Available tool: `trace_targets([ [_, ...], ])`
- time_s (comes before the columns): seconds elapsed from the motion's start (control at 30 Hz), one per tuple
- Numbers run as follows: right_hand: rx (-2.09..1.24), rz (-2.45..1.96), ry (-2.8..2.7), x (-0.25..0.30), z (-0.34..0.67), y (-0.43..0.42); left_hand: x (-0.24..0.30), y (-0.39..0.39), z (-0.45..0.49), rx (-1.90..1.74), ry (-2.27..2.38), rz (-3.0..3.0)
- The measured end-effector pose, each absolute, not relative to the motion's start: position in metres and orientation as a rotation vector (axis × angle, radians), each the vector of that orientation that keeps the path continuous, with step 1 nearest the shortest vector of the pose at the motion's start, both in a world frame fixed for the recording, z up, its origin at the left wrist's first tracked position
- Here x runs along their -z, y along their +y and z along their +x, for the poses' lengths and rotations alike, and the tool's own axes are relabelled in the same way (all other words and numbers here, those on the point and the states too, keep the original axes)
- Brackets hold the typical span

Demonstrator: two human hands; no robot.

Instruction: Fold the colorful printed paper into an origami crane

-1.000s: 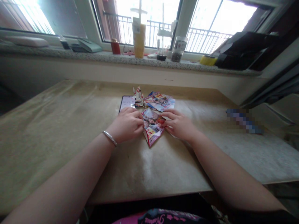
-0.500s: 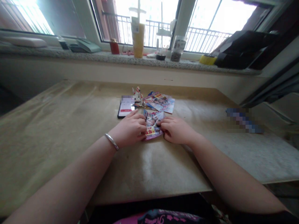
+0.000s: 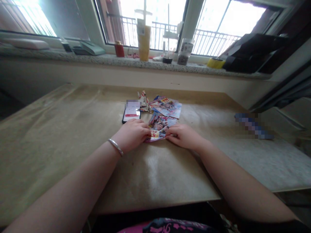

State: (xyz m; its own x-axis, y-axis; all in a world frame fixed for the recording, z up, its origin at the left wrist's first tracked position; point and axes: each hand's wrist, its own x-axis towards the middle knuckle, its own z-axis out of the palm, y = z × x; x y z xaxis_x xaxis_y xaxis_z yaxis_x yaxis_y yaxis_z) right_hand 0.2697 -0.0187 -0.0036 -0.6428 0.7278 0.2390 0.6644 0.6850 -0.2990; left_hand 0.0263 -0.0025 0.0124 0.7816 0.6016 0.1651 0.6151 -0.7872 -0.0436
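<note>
A colourful printed paper [image 3: 159, 127], partly folded, lies on the wooden table [image 3: 73, 129] between my two hands. My left hand [image 3: 132, 133], with a silver bracelet on its wrist, presses its closed fingers on the paper's left edge. On the paper's right edge my right hand [image 3: 183, 135] pinches and presses the fold. Behind it lie more printed sheets [image 3: 167, 106] and a small folded paper figure [image 3: 143, 98]. A phone [image 3: 131, 114] with a lit screen lies just beyond my left hand.
A stone windowsill [image 3: 109, 60] runs along the back with a tall yellow drink cup [image 3: 144, 40], a red can [image 3: 119, 49], a jar [image 3: 184, 51], a yellow item and a black case [image 3: 252, 53]. A blurred object [image 3: 252, 126] lies on the table's right side.
The paper's lower point has been folded up, so the piece is now shorter and wider. Both hands moved to its lower edge and flattened the crease.
</note>
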Motion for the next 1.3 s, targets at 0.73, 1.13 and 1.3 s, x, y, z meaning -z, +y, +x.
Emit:
trace_targets([
  [0.73,-0.450,-1.457,-2.387,0.012,0.271,-0.008,-0.005,-0.013,0.022,0.223,-1.006,-3.120],
  [1.13,-0.370,-1.505,-2.335,0.019,0.268,-0.001,-0.005,-0.017,0.019,0.260,-0.938,-3.069],
  [1.3,-0.299,-1.564,-2.289,0.021,0.265,0.001,-0.003,-0.019,0.021,0.250,-0.923,-3.026],
])
